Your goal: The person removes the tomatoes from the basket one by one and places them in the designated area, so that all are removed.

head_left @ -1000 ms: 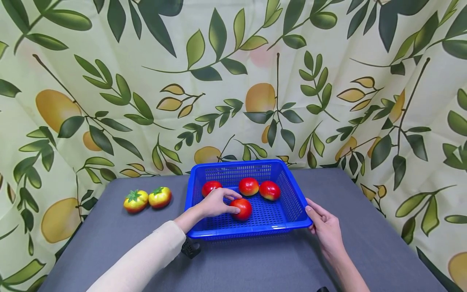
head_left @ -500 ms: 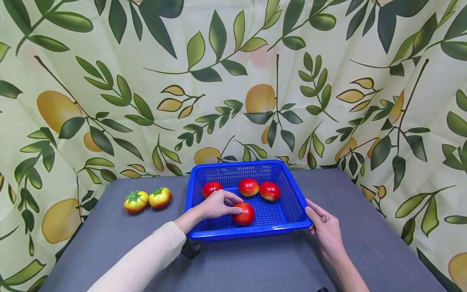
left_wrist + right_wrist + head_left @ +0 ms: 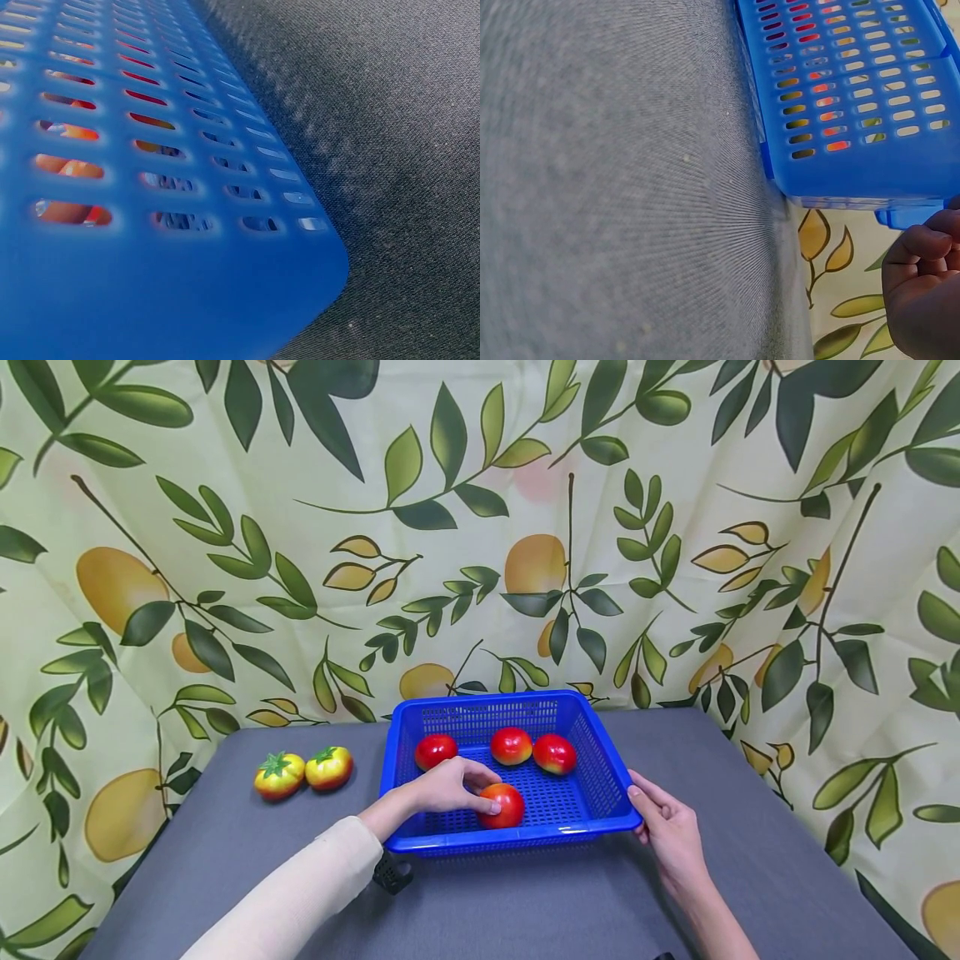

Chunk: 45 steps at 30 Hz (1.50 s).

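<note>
In the head view, my left hand (image 3: 450,787) reaches over the left rim of a blue plastic basket (image 3: 517,842). It holds a glossy red tomato (image 3: 510,806) near the basket's front wall, thumb on the near side; the fingertips behind are partly hidden. Three other red tomatoes lie further back inside: one at the left (image 3: 436,750), a middle one (image 3: 512,746) and one at the right (image 3: 555,753). My right hand (image 3: 671,831) grips the rim at the front right corner. The right wrist view shows that right hand (image 3: 926,289) beside the basket wall (image 3: 877,172).
Two yellow-red tomatoes with green leafy tops, one (image 3: 279,775) beside the other (image 3: 328,767), sit on the grey tabletop (image 3: 300,843) left of the basket. A leaf-patterned cloth (image 3: 480,552) hangs behind. The slotted basket wall (image 3: 172,285) fills much of the left wrist view.
The tomato in my left hand has shifted slightly toward the basket's front wall, and the hand's fingers have moved a little with it. My right hand has kept its place on the rim.
</note>
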Each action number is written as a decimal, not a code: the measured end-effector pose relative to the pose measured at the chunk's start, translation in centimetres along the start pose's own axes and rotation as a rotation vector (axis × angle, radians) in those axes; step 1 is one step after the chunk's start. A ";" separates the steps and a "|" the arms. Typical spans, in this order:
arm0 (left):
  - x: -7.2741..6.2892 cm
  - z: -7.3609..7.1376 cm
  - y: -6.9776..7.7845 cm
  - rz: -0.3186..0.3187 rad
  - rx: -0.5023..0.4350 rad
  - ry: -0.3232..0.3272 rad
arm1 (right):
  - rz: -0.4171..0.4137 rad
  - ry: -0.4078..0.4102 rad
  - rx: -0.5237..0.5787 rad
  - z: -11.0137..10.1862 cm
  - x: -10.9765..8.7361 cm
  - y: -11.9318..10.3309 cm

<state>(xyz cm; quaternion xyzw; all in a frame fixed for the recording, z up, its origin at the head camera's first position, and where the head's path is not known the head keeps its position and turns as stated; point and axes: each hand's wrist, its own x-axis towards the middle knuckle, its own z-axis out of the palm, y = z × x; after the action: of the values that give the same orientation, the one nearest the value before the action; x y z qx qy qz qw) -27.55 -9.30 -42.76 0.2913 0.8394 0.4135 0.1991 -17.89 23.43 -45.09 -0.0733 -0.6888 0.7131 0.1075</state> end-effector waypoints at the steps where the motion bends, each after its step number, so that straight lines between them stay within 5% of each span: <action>1: 0.0 0.0 0.0 0.004 0.003 -0.008 | 0.001 0.000 0.000 0.0 0.0 0.0; 27: -0.1 0.0 0.0 -0.026 0.029 -0.046 | 0.022 -0.002 -0.007 0.0 -0.2 -0.2; 39: -0.1 0.0 0.2 -0.024 -0.108 -0.088 | 0.031 0.006 -0.018 0.1 -0.1 -0.1; 45: -0.1 0.1 0.1 -0.046 -0.122 -0.173 | 0.031 0.006 -0.016 0.0 -0.1 -0.1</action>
<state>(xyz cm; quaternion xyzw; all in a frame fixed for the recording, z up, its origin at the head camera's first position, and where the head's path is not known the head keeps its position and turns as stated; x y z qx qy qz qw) -27.41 -9.23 -42.69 0.2939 0.7987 0.4326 0.2977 -17.80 23.36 -44.96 -0.0871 -0.6931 0.7089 0.0976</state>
